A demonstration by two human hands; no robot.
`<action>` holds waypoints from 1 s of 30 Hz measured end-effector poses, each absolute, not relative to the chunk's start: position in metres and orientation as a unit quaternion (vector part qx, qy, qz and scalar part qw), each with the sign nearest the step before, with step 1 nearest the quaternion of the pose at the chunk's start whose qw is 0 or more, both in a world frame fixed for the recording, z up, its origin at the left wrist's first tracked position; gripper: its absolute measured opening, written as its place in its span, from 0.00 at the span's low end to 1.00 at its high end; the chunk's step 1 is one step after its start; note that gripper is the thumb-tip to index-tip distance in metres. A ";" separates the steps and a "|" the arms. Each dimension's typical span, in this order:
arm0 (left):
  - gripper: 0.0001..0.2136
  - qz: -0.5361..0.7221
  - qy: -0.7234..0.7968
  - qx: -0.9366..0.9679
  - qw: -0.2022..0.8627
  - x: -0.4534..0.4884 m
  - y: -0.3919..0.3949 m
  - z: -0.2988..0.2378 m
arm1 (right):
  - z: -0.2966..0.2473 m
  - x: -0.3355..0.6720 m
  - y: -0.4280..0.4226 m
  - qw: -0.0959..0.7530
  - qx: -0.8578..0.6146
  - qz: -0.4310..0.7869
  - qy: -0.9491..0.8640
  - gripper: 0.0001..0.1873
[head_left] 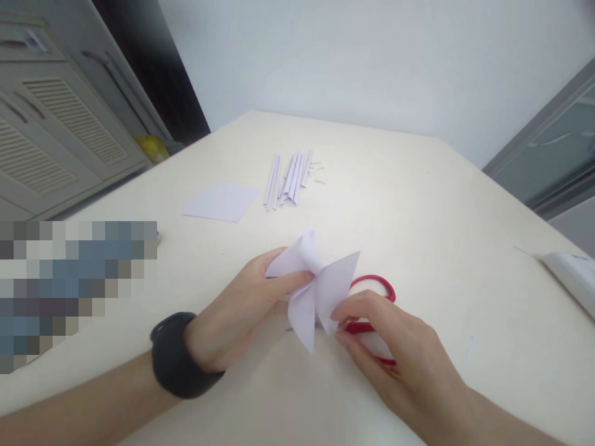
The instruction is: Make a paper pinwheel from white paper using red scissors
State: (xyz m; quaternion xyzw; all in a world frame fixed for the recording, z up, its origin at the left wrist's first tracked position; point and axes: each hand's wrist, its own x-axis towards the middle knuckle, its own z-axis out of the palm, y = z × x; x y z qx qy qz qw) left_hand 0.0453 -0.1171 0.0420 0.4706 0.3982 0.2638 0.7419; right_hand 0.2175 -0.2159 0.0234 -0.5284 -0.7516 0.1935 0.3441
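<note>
My left hand, with a dark band on its wrist, pinches the middle of a folded white paper piece just above the cream table. My right hand pinches the lower right edge of the same paper between thumb and fingers. Both hands are closed on it. The paper is creased and flares out to both sides, with a rolled part at its top. Red-handled scissors lie on the table directly behind and under my right hand, partly hidden by it.
Several rolled white paper sticks lie further back, with small cut bits beside them. A flat white sheet rests to their left. A white object sits at the right table edge. Grey cabinets stand on the left.
</note>
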 end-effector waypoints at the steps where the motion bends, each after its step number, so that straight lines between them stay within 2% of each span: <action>1: 0.14 0.264 0.401 0.471 0.740 0.045 -0.117 0.041 | 0.023 0.217 -0.216 0.335 -0.518 0.157 -0.771 0.11; 5: 0.13 0.265 0.397 0.468 0.743 0.046 -0.118 0.040 | 0.020 0.213 -0.216 0.302 -0.484 0.042 -0.820 0.10; 12: 0.11 0.263 0.402 0.472 0.739 0.045 -0.119 0.041 | 0.019 0.213 -0.215 0.300 -0.457 -0.047 -0.836 0.13; 20: 0.08 0.265 0.405 0.463 0.742 0.046 -0.121 0.041 | 0.029 0.215 -0.214 0.305 -0.414 -0.039 -0.857 0.15; 30: 0.09 0.259 0.412 0.465 0.740 0.046 -0.121 0.044 | 0.033 0.216 -0.213 0.314 -0.388 -0.112 -0.859 0.19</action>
